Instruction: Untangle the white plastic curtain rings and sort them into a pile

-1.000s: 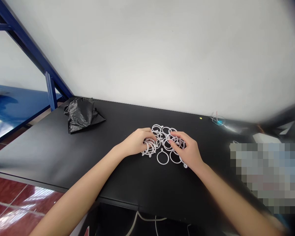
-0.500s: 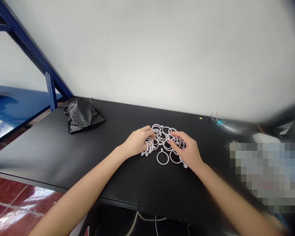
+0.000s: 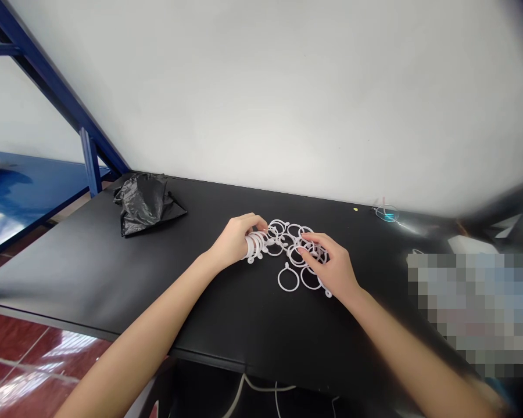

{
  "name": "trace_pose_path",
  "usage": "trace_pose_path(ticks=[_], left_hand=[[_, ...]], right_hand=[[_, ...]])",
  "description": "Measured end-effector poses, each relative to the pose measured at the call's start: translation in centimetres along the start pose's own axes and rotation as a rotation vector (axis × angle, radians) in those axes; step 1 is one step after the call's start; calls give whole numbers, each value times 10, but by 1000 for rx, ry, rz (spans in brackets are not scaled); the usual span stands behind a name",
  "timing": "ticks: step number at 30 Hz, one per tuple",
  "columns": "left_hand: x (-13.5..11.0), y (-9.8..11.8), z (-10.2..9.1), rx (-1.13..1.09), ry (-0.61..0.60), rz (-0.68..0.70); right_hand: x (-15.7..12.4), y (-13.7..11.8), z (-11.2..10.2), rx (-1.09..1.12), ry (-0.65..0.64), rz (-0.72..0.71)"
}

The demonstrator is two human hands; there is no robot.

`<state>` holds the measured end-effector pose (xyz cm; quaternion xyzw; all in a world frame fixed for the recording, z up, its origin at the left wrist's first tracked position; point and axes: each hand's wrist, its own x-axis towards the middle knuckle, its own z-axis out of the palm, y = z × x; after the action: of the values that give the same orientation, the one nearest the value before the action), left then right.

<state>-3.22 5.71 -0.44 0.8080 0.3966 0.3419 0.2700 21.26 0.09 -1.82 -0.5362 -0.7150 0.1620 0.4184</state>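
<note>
My left hand (image 3: 235,239) is closed around a bunch of white curtain rings (image 3: 256,246), each with a small eyelet. Its fingertips reach the left side of a loose pile of more curtain rings (image 3: 294,232) on the black table. On the pile's right side, my right hand (image 3: 331,260) curls its thumb and index finger around some of the rings; its other fingers are hidden. A single curtain ring (image 3: 288,280) lies flat in front of the pile, next to another ring (image 3: 310,278) beside my right hand.
A crumpled black plastic bag (image 3: 143,203) sits at the table's back left. Clear eyeglass-like wire with blue bits (image 3: 387,215) lies near the wall. A blurred-out package (image 3: 466,313) is at the right. Blue metal framing (image 3: 56,87) rises at left; cables (image 3: 244,383) hang below the front edge.
My left hand has moved slightly left and up with its bunch of curtain rings, shifting it away from the pile's front. My right hand has stayed in place.
</note>
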Motion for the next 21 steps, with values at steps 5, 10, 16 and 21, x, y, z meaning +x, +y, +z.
trace_pose_path(ticks=[5,10,16,21], left_hand=[[3,-11,11,78,-26,-60],[1,-8,11,44,-42,-56],[-2,3,6,107,-47,-25],[-4,17,0,-2,34,146]], right_hand=[[0,0,0,-11,6,-4],[0,0,0,-6,12,-13],[0,2,0,-17,13,-12],[0,2,0,-26,21,-16]])
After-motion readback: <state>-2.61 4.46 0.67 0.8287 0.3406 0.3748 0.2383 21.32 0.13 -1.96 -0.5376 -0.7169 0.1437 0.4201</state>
